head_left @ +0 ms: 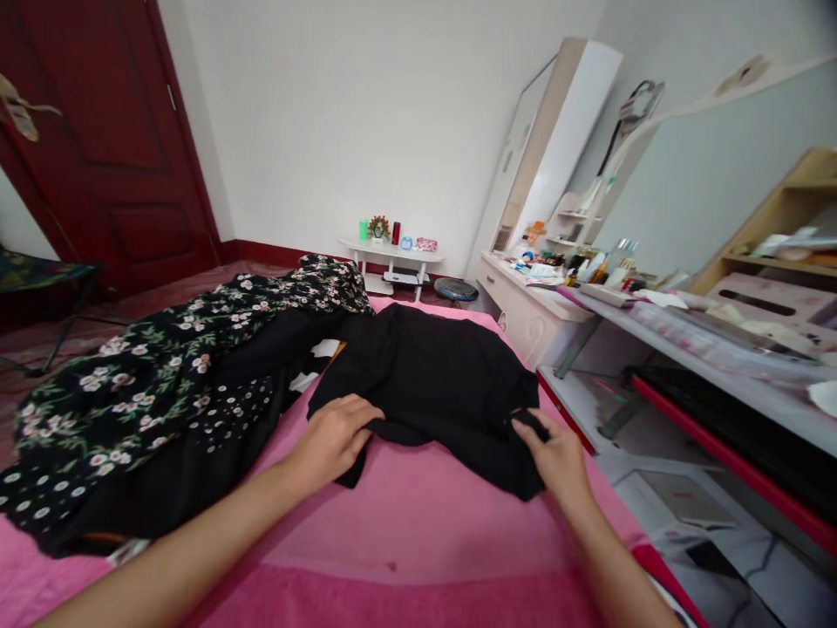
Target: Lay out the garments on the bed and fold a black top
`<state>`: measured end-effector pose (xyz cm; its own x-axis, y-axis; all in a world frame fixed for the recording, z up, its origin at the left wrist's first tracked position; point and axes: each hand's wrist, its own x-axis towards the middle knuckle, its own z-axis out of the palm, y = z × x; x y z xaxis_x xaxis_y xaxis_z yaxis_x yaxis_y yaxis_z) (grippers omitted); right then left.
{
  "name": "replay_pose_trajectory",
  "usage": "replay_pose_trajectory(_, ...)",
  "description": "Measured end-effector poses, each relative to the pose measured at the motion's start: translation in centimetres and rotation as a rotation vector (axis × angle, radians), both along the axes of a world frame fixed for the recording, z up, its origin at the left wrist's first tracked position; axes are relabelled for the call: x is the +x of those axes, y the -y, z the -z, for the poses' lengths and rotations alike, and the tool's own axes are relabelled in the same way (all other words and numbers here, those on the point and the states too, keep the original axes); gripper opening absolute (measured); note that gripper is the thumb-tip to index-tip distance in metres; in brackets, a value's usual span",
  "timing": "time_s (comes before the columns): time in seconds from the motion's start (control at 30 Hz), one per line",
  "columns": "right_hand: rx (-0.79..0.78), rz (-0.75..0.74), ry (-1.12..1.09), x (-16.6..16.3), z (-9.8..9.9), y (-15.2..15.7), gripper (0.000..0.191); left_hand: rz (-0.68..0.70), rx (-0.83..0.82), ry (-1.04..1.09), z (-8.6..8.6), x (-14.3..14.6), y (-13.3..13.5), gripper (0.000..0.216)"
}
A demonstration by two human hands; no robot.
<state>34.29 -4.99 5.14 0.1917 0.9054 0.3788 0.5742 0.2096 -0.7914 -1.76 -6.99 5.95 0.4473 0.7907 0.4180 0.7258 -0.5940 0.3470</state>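
Note:
A plain black garment (435,366) lies spread over the pink bed cover (418,523) in front of me. Its exact kind is hard to tell. At the garment's near left edge, my left hand (336,436) pinches the cloth between thumb and fingers. My right hand (549,449) grips a bunched fold on the right side, thumb on top. Between the two hands the near edge of the cloth sags in a loose curve. A black sleeve-like piece hangs below my left fingers.
On the left lies a heap of clothes, with a black floral garment (157,358) on top and polka-dot cloth (232,414). A cluttered desk (706,340) and a white dressing table (529,305) stand to the right. A low white stand (392,253) and round stool (456,290) are beyond the bed.

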Motion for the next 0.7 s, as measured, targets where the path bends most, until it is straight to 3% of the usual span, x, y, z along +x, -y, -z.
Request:
replay_pose_trajectory(0.13,0.202,0.226,0.042,2.9,-3.8,-4.8,0.043,-0.031,0.004,-0.009,-0.6,-0.4,1.1,0.032)
replay_pose_trajectory(0.2,0.278,0.245,0.187,2.4,-5.1,-4.7,0.053,-0.070,-0.009,-0.084,-0.2,-0.4,1.9,0.035)
replay_pose_trajectory(0.27,0.315,0.146,0.387,0.8,-5.3,-2.2,0.054,-0.139,-0.013,-0.148,0.4,-0.7,2.6,0.042)
replay_pose_trajectory(0.37,0.197,-0.190,0.654,-1.8,-3.2,4.1,0.038,-0.235,-0.022,-0.170,1.1,-2.0,3.4,0.053)
replay_pose_trajectory(0.43,0.081,-0.350,0.788,-2.3,-0.9,7.5,0.046,-0.254,-0.059,-0.152,1.4,-2.8,3.8,0.055)
replay_pose_trajectory(0.53,-0.001,-0.297,0.810,-1.6,1.9,8.8,0.059,-0.251,-0.117,-0.121,1.8,-2.7,4.1,0.065)
replay_pose_trajectory(0.6,-0.021,-0.209,0.774,-1.1,2.9,7.5,0.060,-0.273,-0.112,-0.132,2.3,-1.6,4.1,0.073)
replay_pose_trajectory(0.7,-0.004,-0.183,0.732,-1.0,3.2,4.8,0.060,-0.334,-0.066,-0.193,2.8,-0.1,3.3,0.062)
